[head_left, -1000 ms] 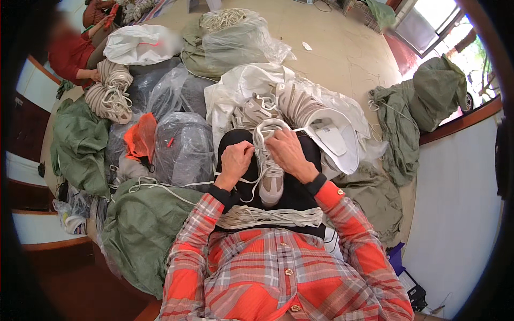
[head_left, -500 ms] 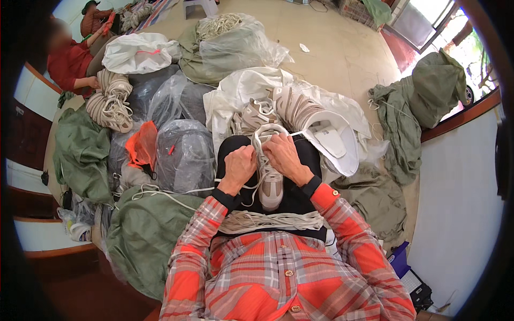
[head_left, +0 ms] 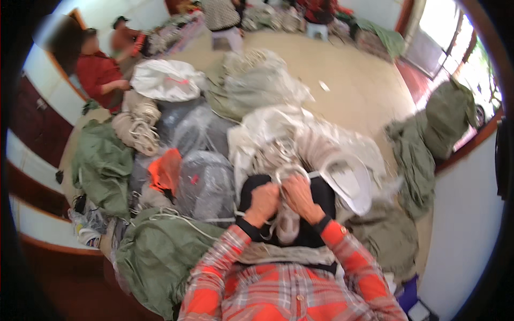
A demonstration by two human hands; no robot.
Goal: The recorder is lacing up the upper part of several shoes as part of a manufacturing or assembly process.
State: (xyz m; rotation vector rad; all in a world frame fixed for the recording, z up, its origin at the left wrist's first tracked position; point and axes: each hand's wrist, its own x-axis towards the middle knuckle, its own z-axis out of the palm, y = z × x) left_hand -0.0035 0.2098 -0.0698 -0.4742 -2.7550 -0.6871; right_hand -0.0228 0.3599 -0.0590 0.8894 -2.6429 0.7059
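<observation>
On my lap, over dark trousers, lies a beige and white lace-up shoe upper, toe toward me. My left hand is at its left side, fingers closed in a pinch on a white shoelace whose loose part hangs by the wrist. My right hand bends over the throat of the upper, its fingers also closed on the lace. Motion blur and the hands hide the eyelets and fingertips. A bundle of pale laces lies across my lap near my waist.
Beyond my knees, nested shoe uppers with a white-lined opening rest on a white sack. Grey plastic-wrapped bundles, an orange bag and green sacks crowd the left. A person in red sits far left; others are farther back.
The view has tilted up and shifted left, so more people and stools appear at the far side. My hands stay on the shoe upper, now slightly closer together.
</observation>
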